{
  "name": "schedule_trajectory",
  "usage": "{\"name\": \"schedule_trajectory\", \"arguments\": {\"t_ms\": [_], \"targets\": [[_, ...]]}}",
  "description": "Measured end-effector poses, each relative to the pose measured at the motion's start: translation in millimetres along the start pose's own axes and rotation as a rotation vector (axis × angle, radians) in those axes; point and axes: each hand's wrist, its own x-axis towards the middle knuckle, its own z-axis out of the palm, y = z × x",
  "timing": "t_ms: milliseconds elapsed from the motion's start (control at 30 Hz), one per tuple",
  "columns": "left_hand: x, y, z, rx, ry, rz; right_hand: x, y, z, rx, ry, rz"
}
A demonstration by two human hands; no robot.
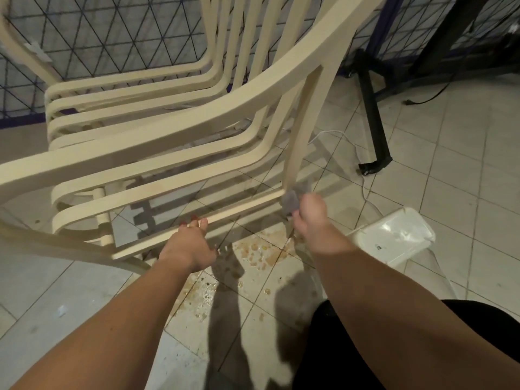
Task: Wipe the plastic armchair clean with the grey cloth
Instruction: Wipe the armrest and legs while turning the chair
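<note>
The cream plastic armchair (157, 142) lies tipped over on the tiled floor (450, 175); the left hand (191, 246) grasps 1 of its thin slats; the right hand (312, 218) pinches the grey cloth (292, 199) against the slat's far end, beside a curved leg; brown stains (261, 254) mark the tiles beneath.

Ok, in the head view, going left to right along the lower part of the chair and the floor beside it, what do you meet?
Left hand holding the chair's lowest slat → brown stains on the floor tiles → grey cloth gripped in the right hand → white plastic container lying on the floor.
</note>
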Motion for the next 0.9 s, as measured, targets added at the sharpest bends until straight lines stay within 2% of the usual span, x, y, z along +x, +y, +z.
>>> {"name": "schedule_trajectory", "arguments": {"t_ms": [100,167,233,333,400,533,667,800,900], "targets": [[0.5,1.9,-5.7,0.029,0.022,-0.022,3.1,-11.6,19.8,0.104,0.005,-0.139],[-0.3,7.2,-8.5,0.061,0.141,-0.026,2.7,-6.8,7.5,0.011,0.066,-0.262],[0.7,17.5,-11.8,0.096,0.256,-0.038,11.3,5.0,-21.0,-0.034,0.156,-0.302],[14.5,33.8,-9.5,0.072,0.349,0.028,24.9,31.9,-60.8,0.094,0.261,-0.151],[26.3,41.6,-6.5,0.014,0.312,0.06,31.0,57.4,-75.9,-0.016,0.292,-0.107],[40.1,37.6,0.2,0.104,0.304,0.069,23.3,101.4,-87.7,-0.166,0.18,0.018],[43.4,25.7,2.3,0.107,0.302,0.105,16.8,125.9,-92.4,-0.403,0.174,0.134],[31.4,9.0,6.7,0.103,0.259,0.08,11.8,134.4,-82.3,-0.311,0.142,0.155],[18.1,-14.6,14.6,0.147,0.219,0.043,13.4,152.0,-68.6,-0.231,0.031,0.162]]}}
